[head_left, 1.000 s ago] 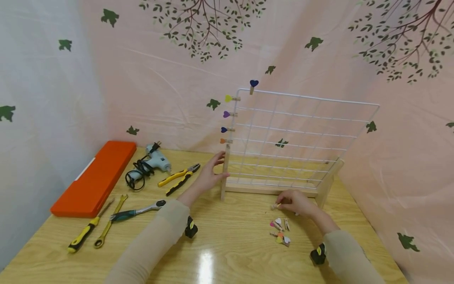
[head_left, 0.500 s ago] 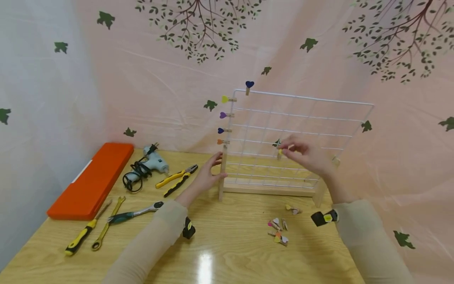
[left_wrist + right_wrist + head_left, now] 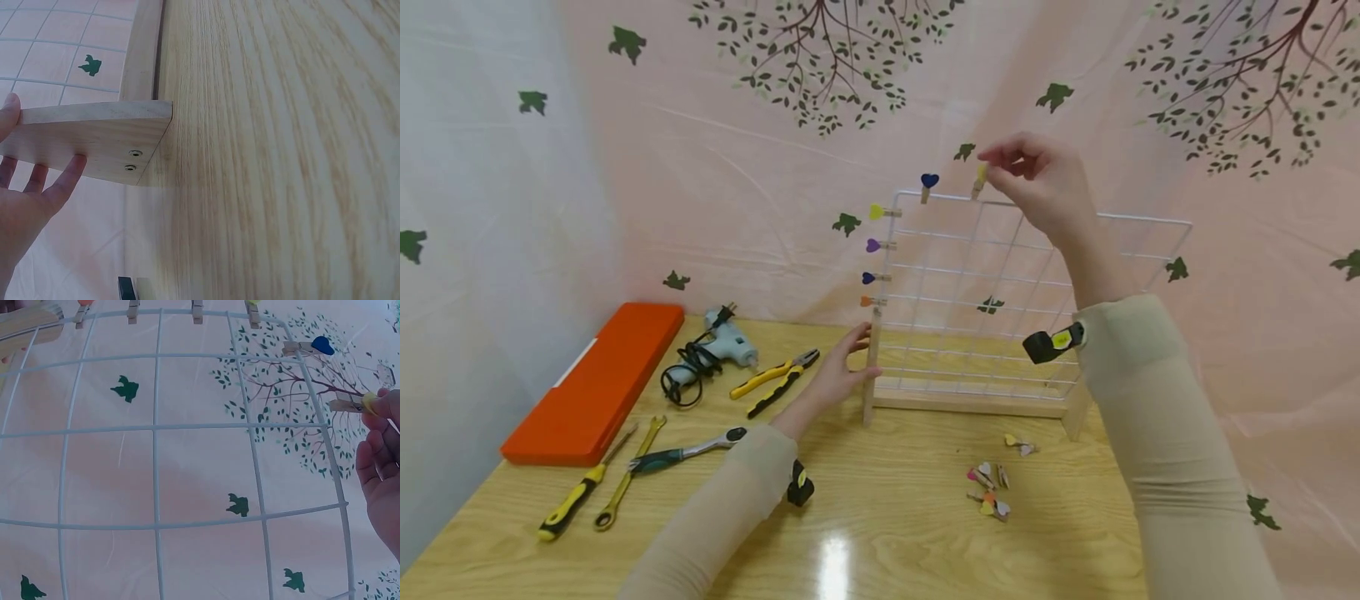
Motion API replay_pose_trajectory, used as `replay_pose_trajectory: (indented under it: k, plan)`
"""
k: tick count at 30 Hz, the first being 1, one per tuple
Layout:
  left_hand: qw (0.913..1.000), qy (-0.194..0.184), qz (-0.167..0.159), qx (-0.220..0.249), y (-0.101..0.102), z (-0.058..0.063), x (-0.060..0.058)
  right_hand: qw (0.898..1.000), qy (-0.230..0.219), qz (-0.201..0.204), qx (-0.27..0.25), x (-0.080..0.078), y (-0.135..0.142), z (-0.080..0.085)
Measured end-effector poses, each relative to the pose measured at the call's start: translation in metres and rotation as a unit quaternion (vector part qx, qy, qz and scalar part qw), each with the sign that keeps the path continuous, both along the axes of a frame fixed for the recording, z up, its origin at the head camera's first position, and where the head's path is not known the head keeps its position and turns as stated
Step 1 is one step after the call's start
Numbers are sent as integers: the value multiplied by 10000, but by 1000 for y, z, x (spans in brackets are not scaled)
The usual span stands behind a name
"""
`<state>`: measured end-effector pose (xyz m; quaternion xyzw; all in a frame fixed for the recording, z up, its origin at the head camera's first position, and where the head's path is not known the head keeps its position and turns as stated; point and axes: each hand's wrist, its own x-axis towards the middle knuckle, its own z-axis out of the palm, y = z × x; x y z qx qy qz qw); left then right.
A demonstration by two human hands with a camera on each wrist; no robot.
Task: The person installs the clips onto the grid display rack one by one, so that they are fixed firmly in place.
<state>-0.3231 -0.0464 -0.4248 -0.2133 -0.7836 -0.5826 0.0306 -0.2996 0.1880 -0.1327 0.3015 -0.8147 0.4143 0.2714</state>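
My right hand (image 3: 1041,187) pinches a small wooden clothespin with a yellow heart (image 3: 979,181) between thumb and fingertips. Its jaws point at the top wire of a white wire grid (image 3: 1015,275); in the right wrist view this yellow-heart clothespin (image 3: 347,404) lies just beside that wire. To its left, a blue-heart clothespin (image 3: 929,183) is clipped on the top wire. Several heart clothespins, among them a purple one (image 3: 874,246), line the grid's left edge. My left hand (image 3: 835,375) holds the stand's left wooden side board (image 3: 94,137), thumb at its front edge and fingers against its outer face.
Loose heart clothespins (image 3: 988,500) lie in front of the stand. On the left of the table are an orange case (image 3: 595,383), a glue gun (image 3: 726,343), pliers (image 3: 778,379), a ratchet (image 3: 688,450), a wrench (image 3: 625,483) and a screwdriver (image 3: 576,500).
My right hand has risen from the tabletop pile, carrying the yellow-heart clothespin up to the grid's top wire. The left hand stays at the side board.
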Motion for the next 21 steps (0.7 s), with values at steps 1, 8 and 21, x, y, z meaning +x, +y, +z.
replay_pose_trajectory:
  k: [1,8,21]
  plan:
    - [10000,-19,2,10,0,0,0,10000,28,1,87,-1,-2,1]
    - [9998,-11,-171,107,-1,16,12,9988,83,248,408,-8,-7,-2]
    - [9998,56,-161,73,-2,9,8,9978,387,182,498,-2,10,-11]
